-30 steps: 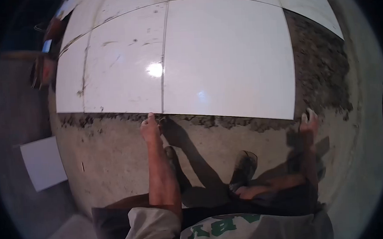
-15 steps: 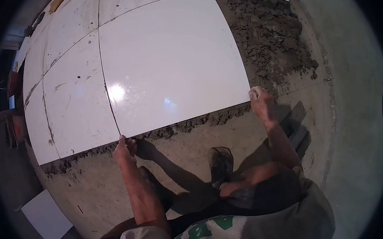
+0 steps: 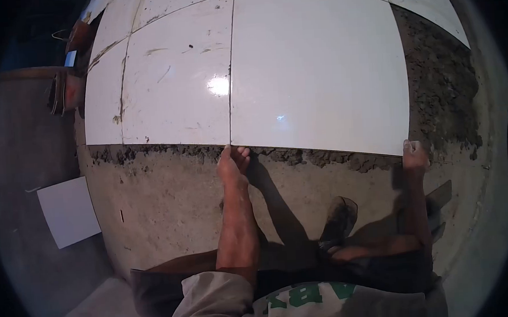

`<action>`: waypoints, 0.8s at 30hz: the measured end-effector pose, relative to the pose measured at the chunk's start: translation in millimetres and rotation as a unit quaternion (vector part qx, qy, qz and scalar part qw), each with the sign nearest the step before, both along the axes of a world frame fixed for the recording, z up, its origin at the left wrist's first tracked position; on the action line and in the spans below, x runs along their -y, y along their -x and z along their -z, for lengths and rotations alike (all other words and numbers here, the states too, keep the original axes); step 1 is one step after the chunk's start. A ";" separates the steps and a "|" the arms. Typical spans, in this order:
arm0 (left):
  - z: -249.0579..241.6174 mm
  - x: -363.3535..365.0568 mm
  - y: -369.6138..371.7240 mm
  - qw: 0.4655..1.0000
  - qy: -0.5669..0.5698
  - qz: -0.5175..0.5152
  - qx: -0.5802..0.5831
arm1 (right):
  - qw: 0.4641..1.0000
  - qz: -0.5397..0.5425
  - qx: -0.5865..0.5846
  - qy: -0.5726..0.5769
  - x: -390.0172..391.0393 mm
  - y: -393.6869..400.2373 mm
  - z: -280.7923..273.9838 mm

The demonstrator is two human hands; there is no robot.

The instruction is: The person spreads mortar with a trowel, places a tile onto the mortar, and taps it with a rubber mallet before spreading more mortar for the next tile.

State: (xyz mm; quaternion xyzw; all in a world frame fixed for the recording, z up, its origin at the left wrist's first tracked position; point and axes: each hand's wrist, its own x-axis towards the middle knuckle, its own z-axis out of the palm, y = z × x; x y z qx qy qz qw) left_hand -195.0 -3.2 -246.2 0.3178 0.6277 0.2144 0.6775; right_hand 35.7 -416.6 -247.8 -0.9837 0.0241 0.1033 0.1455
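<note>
A large glossy white tile (image 3: 318, 69) lies on dark mortar (image 3: 442, 74), its near edge facing me. At its near left corner, by the joint with the neighbouring tile (image 3: 175, 88), my left hand (image 3: 233, 164) has its thumb on the edge and its fingers curled beneath. My right hand (image 3: 416, 154) is closed on the near right corner of the same tile. Crumbly mortar shows under the near edge between both hands. Light reflects off the tile surfaces.
A loose white tile piece (image 3: 69, 213) lies at the left. A red and dark object (image 3: 69, 92) stands beside the tiled area. My shoe (image 3: 339, 220) is on the concrete floor (image 3: 170, 203). Dark flat pieces (image 3: 439, 197) lie right of my right arm.
The view has turned and shifted, so the tiles and both hands appear farther right. Both hands stay at the same corners of the large tile.
</note>
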 end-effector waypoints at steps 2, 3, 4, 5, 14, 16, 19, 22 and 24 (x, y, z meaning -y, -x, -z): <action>0.6 3.3 0.6 1.000 -0.010 -0.003 0.006 | 1.000 0.003 0.029 -0.004 -1.1 3.0 -1.2; 0.5 4.0 1.2 1.000 -0.017 -0.003 0.015 | 1.000 0.002 0.028 -0.003 -1.9 2.4 0.3; 0.2 1.9 1.5 1.000 -0.015 -0.004 0.014 | 0.999 0.007 0.032 -0.033 -2.7 1.9 0.9; -0.2 -1.2 1.6 1.000 -0.008 0.007 0.006 | 0.997 0.013 0.036 -0.062 -3.0 3.1 0.2; 1.4 1.0 -1.5 1.000 -0.022 0.006 -0.010 | 0.997 -0.018 0.064 -0.027 -4.5 10.0 -11.1; -0.8 3.1 -6.9 0.999 -0.032 -0.010 -0.026 | 0.997 -0.030 0.058 -0.038 -15.4 14.2 -24.6; -2.1 5.4 -9.5 0.998 -0.040 -0.016 -0.041 | 0.997 -0.015 0.060 -0.036 -20.1 14.3 -29.3; 18.5 1.9 -1.6 0.998 -0.053 -0.020 0.019 | 0.998 -0.022 0.066 -0.006 -25.3 17.0 -42.2; 16.1 2.7 -1.5 0.998 -0.062 -0.008 0.012 | 0.993 -0.053 0.096 0.032 -12.6 13.8 -10.8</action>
